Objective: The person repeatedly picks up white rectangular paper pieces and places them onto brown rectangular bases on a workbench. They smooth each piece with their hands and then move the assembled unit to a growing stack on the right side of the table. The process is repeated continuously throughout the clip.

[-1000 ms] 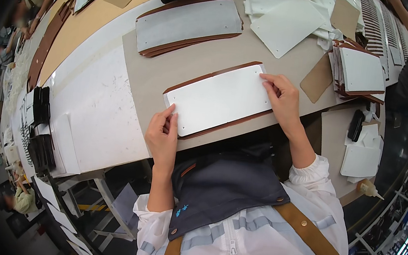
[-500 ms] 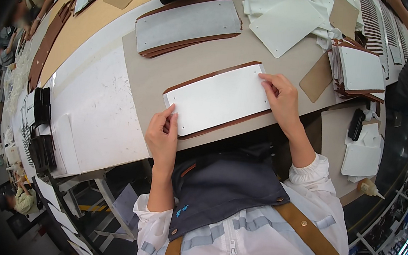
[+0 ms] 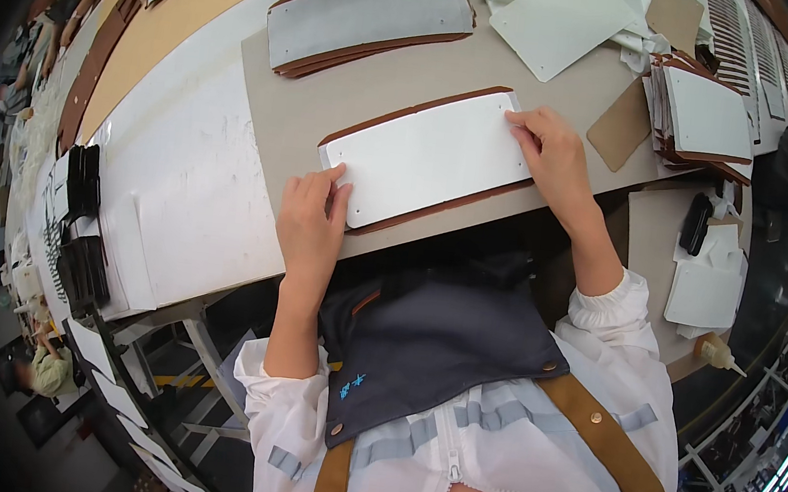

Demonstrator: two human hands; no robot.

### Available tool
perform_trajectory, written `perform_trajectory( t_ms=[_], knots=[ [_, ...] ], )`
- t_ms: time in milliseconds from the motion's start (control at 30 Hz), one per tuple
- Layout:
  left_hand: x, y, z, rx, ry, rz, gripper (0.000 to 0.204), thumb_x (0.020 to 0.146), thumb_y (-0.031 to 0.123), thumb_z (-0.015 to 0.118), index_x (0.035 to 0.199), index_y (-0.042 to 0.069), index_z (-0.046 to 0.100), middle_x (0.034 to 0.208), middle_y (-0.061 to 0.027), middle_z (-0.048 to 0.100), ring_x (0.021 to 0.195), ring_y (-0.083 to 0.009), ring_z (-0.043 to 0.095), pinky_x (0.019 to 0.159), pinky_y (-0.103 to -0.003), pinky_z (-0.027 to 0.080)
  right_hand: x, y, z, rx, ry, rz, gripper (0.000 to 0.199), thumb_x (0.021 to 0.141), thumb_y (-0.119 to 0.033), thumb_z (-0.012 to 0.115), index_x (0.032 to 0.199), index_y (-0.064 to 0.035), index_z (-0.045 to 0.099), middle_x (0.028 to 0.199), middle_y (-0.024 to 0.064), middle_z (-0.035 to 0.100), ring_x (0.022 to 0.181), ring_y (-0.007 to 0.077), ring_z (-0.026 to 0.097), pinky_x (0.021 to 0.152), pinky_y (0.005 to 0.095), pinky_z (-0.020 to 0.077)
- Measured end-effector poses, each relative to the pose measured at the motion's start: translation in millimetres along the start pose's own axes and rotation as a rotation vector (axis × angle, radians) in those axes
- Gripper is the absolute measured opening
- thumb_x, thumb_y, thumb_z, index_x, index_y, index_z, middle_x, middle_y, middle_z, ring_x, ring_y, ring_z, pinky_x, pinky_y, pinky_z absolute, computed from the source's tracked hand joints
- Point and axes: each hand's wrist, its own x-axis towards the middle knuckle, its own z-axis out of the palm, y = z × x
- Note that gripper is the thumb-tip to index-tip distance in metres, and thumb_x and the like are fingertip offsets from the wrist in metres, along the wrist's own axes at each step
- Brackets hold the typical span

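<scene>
A long white panel [image 3: 432, 159] with rounded corners and small holes near its ends lies on brown leather-like pieces [image 3: 417, 212], whose edges show along its far and near sides. It rests close to the table's front edge. My left hand [image 3: 312, 218] is closed at its left end, with thumb and fingertips on the edge. At the right end, my right hand [image 3: 554, 162] pinches near the far corner, the thumb lying on the edge. The undersides of both grips are hidden.
A stack of brown pieces topped by a grey-white panel [image 3: 375, 18] lies beyond. Loose white sheets [image 3: 561, 23] are piled at the far right, beside a tan card [image 3: 620, 126] and another stack [image 3: 710, 116]. A glue bottle [image 3: 717, 353] lies lower right. Other people work at the left.
The whole view has shifted, so the table sits slightly higher in it. My left forearm has swung a little outward to the left. Both hands keep their places at the panel's ends.
</scene>
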Motion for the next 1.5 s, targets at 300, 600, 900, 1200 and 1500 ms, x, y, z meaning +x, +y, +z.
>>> perform_trajectory(
  t_ms=[300, 600, 900, 1200, 1500],
  knots=[
    [-11, -2, 11, 0.057, 0.068, -0.045, 0.028, 0.088, 0.01, 0.077, 0.115, 0.013, 0.074, 0.094, -0.008, 0.059, 0.088, -0.0266, 0.053, 0.08, -0.04, 0.048, -7, 4, 7, -0.069, 0.092, -0.086, 0.017, 0.09, -0.005, 0.071, 0.107, -0.0085, 0.076, 0.09, 0.0072, 0.061, 0.083, 0.0263, 0.062, 0.071, 0.0388, 0.0513],
    [-19, -17, 21, -0.055, 0.142, -0.046, 0.025, 0.092, 0.014, 0.073, 0.116, 0.017, 0.076, 0.097, -0.0057, 0.057, 0.092, -0.0249, 0.052, 0.087, -0.04, 0.042, -12, 3, 13, -0.128, 0.141, -0.116, 0.018, 0.091, -0.006, 0.071, 0.108, -0.0108, 0.076, 0.089, 0.006, 0.06, 0.081, 0.025, 0.062, 0.069, 0.0375, 0.0507],
    [-20, -10, 21, 0.096, 0.139, -0.017, 0.027, 0.092, 0.01, 0.07, 0.119, 0.017, 0.074, 0.1, -0.0057, 0.058, 0.095, -0.0258, 0.054, 0.089, -0.043, 0.042, -13, 2, 21, -0.306, 0.181, -0.224, 0.025, 0.087, -0.002, 0.071, 0.111, -0.0086, 0.072, 0.09, 0.0065, 0.059, 0.082, 0.026, 0.062, 0.069, 0.0394, 0.0516],
    [-5, 28, 50, -0.06, 0.053, 0.152, 0.052, 0.098, 0.004, 0.058, 0.149, 0.002, 0.048, 0.16, -0.0171, 0.039, 0.153, -0.0339, 0.03, 0.122, -0.047, 0.027, -20, -41, 34, -0.21, 0.178, -0.313, 0.041, 0.089, -0.003, 0.065, 0.129, 0.0013, 0.062, 0.135, 0.0218, 0.056, 0.128, 0.0376, 0.053, 0.106, 0.0478, 0.0424],
    [4, 33, 65, 0.278, -0.134, 0.167, 0.063, 0.104, 0.033, 0.047, 0.16, 0.005, 0.035, 0.168, -0.0162, 0.029, 0.156, -0.0367, 0.021, 0.126, -0.053, 0.015, -16, -49, 61, -0.334, -0.22, -0.431, 0.068, 0.101, -0.042, 0.05, 0.156, -0.0049, 0.039, 0.165, 0.0139, 0.034, 0.155, 0.0265, 0.028, 0.126, 0.0489, 0.0187]
  ],
)
